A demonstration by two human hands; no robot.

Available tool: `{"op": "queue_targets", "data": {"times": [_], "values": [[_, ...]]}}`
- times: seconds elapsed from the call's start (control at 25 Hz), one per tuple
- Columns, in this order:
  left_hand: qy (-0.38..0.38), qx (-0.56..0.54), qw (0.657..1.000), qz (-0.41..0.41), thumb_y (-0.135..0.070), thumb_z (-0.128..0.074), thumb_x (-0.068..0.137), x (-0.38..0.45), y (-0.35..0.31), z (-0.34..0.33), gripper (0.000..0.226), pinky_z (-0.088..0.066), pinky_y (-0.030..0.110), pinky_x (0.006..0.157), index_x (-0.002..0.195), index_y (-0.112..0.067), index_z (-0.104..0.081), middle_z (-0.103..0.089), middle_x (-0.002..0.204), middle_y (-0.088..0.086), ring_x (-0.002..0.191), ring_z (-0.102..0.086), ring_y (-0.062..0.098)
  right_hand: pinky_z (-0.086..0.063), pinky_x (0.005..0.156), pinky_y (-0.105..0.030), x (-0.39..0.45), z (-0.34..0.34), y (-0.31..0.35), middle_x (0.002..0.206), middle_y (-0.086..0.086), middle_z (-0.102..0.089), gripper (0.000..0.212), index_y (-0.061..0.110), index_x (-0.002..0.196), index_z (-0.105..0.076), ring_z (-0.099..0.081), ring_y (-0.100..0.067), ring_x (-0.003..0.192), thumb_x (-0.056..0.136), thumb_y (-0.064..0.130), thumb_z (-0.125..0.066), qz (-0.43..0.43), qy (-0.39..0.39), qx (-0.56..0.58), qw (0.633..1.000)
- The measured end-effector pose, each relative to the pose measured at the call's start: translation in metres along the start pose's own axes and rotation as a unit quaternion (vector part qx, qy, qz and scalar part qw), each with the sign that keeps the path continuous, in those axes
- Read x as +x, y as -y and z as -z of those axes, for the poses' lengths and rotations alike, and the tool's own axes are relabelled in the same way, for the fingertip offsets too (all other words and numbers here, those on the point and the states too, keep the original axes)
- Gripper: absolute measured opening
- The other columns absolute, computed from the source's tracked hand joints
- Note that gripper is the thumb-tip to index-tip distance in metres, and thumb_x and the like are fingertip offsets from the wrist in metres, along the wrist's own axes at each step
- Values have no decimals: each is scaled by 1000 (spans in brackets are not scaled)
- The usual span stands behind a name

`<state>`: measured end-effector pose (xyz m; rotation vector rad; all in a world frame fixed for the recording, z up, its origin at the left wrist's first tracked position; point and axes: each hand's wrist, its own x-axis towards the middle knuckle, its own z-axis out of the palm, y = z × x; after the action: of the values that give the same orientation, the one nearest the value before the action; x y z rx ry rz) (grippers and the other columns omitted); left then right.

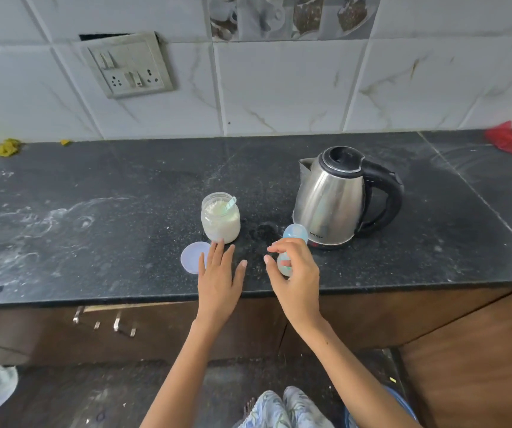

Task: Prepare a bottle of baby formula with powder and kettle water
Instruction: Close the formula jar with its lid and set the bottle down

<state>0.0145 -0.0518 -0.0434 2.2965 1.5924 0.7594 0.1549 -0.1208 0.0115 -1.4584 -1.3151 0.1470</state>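
At a dark stone kitchen counter (94,242), a person's right hand (294,273) curls its fingers around a small capped baby bottle (293,234) standing just in front of a stainless electric kettle (330,196); the left hand (217,273) lies spread and flat beside an open glass jar of formula powder (220,219), scoop inside, its pale lid (191,257) alongside. The plastic bottle looks light and easily tipped, best held around its body; the kettle, likely heavy, wants its black handle. The kettle's base lettering is unreadable.
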Motion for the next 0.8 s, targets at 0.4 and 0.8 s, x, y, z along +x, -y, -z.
{"op": "queue_targets", "data": {"times": [0.4,0.8], "values": [[85,89,985,122,-56,-70,75,27,59,35,90,-15,42,115,144,-13,-33,-32,153,9,143,-26,25,-58,70,-25,14,-57,2,101,7,-62,15,17,93,-66,-61,-7,92,83,7,-71,-54,89,2,995],[53,-65,993,86,-63,-76,57,45,73,62,95,-28,34,101,132,-18,-39,-61,118,-4,112,-54,20,-53,76,-14,19,-87,1,114,7,-64,28,28,110,-57,-63,-4,100,86,27,-71,-275,122,72,951]]}}
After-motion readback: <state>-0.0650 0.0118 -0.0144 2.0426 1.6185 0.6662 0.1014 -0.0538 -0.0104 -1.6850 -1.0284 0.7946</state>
